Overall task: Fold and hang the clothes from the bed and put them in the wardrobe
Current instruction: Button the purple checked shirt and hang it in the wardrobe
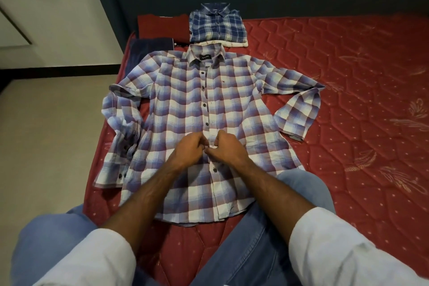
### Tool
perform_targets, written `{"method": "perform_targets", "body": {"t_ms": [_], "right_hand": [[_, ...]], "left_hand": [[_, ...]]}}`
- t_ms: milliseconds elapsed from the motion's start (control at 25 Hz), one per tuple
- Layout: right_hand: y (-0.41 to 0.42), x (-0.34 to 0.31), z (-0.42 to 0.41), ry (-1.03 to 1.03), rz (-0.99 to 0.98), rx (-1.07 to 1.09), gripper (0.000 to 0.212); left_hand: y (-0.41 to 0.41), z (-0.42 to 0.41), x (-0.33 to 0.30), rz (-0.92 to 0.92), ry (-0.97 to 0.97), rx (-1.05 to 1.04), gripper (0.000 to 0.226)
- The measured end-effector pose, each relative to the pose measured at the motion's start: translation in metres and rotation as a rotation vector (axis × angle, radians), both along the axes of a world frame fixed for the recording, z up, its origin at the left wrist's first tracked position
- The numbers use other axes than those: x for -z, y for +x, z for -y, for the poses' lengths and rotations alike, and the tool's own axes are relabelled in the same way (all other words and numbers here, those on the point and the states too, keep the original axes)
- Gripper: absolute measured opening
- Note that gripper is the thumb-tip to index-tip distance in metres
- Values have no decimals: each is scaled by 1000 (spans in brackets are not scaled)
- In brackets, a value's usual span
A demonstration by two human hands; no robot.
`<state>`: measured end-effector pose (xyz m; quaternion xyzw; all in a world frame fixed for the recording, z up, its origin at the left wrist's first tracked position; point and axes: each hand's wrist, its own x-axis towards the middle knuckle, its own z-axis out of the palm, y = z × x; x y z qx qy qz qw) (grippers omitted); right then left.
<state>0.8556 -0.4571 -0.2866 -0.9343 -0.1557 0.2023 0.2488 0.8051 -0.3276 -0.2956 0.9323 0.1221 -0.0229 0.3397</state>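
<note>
Checked shirt (pixel 185 104) spread flat on our red bed (pixel 348 100), our left hand (pixel 189 148) and right hand (pixel 228 147) each pinching its button placket, folded shirts (pixel 217 26) beyond collar

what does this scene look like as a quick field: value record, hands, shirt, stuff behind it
surface: red quilted mattress
main item: checked shirt, spread flat, front up, collar away from the person
sleeves: both bent back toward the hem
left hand: left hand pinching the button placket at mid-front
right hand: right hand pinching the same placket, fingertips meeting the left hand's
behind the shirt: folded blue plaid shirt on top of a folded white garment
far left: folded dark red garment and folded navy garment
wardrobe: not identifiable
</note>
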Motion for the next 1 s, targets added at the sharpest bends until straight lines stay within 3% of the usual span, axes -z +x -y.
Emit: {"method": "perform_targets", "body": {"t_ms": [120,280,440,600,720,1000], "right_hand": [[4,9,0,-20,45,4,37],[22,15,19,233,-128,138,2],[25,14,23,422,-254,264,11],[25,12,22,445,-290,272,16],[22,14,20,442,-220,259,14],[18,20,13,397,-141,220,6]], "left_hand": [[6,-1,11,-32,12,-18,9],[16,-1,16,-65,-5,-62,5],[21,0,14,-55,-200,-172,7],[15,5,6,-107,-592,-317,4],[11,6,7,-104,-778,-378,4],[14,0,11,-125,-894,-451,3]]}}
